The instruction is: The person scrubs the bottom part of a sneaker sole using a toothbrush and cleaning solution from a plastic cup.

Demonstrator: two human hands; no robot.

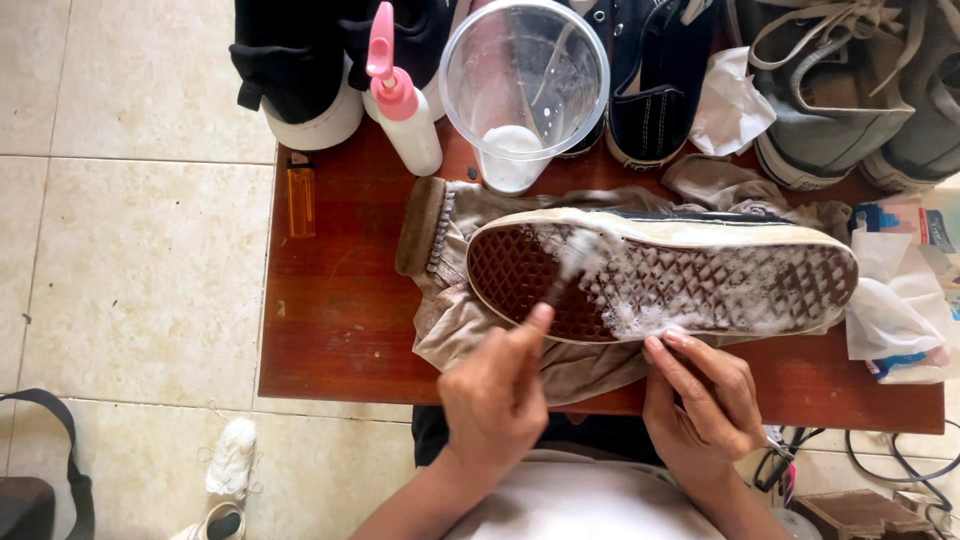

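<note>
Head view: the left hand [497,385] has its grip clenched around a small brush [572,262], bristles pressed into the foamy sole of a shoe [660,275]. The right hand [708,400] steadies the sole's near edge with its fingertips. The shoe lies sole-up on a beige cloth [455,320] on the wooden desk [340,330], a clear cup [523,80] and a pink-topped spray bottle [402,100] behind it.

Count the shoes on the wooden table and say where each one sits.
5, maybe more past the top edge: the soapy upturned shoe on the cloth; along the back, a black shoe, a navy shoe and two grey shoes.
</note>
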